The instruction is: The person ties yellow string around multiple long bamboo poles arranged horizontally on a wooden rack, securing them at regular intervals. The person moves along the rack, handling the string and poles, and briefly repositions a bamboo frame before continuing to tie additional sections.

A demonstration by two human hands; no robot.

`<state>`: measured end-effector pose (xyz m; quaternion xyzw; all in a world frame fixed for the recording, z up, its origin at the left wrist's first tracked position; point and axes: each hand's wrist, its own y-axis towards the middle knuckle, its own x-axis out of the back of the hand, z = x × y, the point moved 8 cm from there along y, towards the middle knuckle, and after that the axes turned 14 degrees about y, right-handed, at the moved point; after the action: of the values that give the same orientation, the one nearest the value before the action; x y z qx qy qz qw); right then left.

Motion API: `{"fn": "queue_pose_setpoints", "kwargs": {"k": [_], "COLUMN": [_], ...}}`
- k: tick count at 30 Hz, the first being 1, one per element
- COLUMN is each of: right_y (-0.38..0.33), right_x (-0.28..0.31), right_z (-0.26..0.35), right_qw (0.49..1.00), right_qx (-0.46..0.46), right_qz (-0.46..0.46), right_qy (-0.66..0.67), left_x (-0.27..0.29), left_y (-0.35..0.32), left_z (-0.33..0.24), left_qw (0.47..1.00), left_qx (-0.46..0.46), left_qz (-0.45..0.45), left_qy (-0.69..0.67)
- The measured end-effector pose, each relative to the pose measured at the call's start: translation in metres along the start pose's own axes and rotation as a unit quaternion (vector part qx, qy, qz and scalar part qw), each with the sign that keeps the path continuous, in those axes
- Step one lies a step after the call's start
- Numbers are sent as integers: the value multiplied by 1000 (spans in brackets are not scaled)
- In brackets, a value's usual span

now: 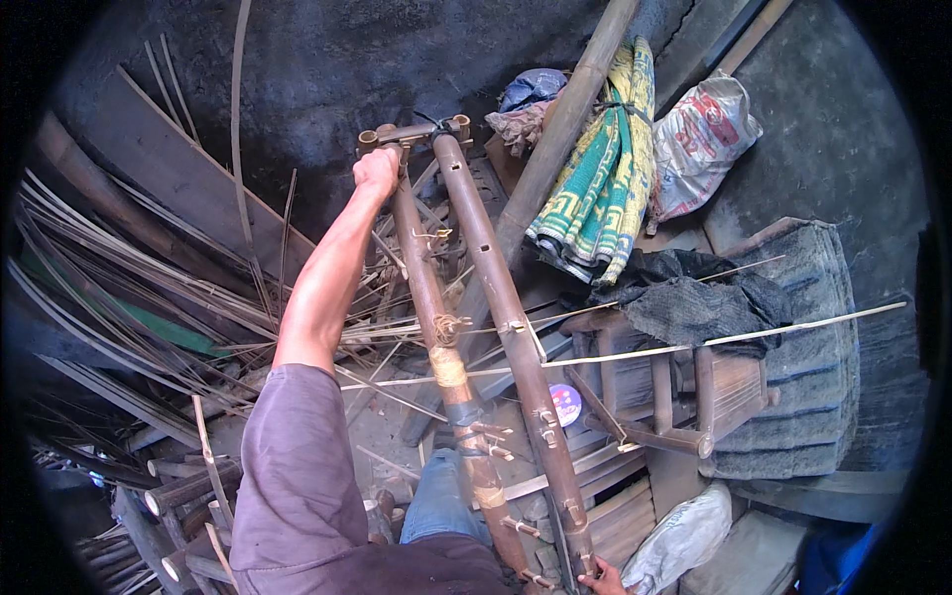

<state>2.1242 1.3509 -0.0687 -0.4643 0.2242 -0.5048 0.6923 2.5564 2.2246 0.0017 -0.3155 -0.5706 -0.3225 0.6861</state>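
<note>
From the head camera, the left hand (377, 171) has its grip clamped round the top of the left pole (433, 327) of a bamboo frame (496, 297), just below the short crossbar (416, 132) that ties the two poles together. The frame slants from that grip down toward the lower edge of the picture, over the person's knee in blue jeans (436, 501). The right hand (605, 580) sits at the foot of the right pole (511, 327), far below the left grip; only the knuckles show at the picture's edge, so I cannot tell whether that grip is closed or apart. Twine bindings (448, 329) and small pegs (486, 436) stud both poles between the two hands. Left of the upper grip lies a tangle of thin bamboo strips (129, 268) and cut bamboo stubs (178, 491). Right of it a thick bamboo post (555, 139) leans against the dark wall (327, 59), with a rolled green and yellow mat (605, 169) and a white sack (699, 139) beside it. Lower right stands a small bamboo stool (674, 397) with dark cloth (694, 297) over it; a long thin strip (694, 345) crosses behind the frame. The purple sleeve (297, 476) hides the floor beneath the left arm, and the fisheye rim blackens the corners.
</note>
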Motion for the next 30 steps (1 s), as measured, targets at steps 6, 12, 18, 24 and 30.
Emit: {"fn": "queue_pose_setpoints", "kwargs": {"k": [6,12,18,24,30], "right_y": [-6,-8,-16,-3,-7], "right_x": [-15,-17,-28,-11,-17], "right_z": [30,29,55,11,29], "right_qw": [998,998,999,996,987], "right_qx": [-57,-11,-5,24,100], "right_qz": [-9,-23,-24,-39,-86], "right_qy": [-28,-56,-32,-78,-95], "left_x": [-9,-10,-54,-93,-41], "left_y": [0,-4,21,22,27], "left_z": [10,22,47,13,11], "left_qw": [995,973,829,407,477], "left_qx": [36,68,111,199,64], "left_qz": [36,-19,-113,20,41], "left_qy": [-87,-219,-536,-891,-876]}}
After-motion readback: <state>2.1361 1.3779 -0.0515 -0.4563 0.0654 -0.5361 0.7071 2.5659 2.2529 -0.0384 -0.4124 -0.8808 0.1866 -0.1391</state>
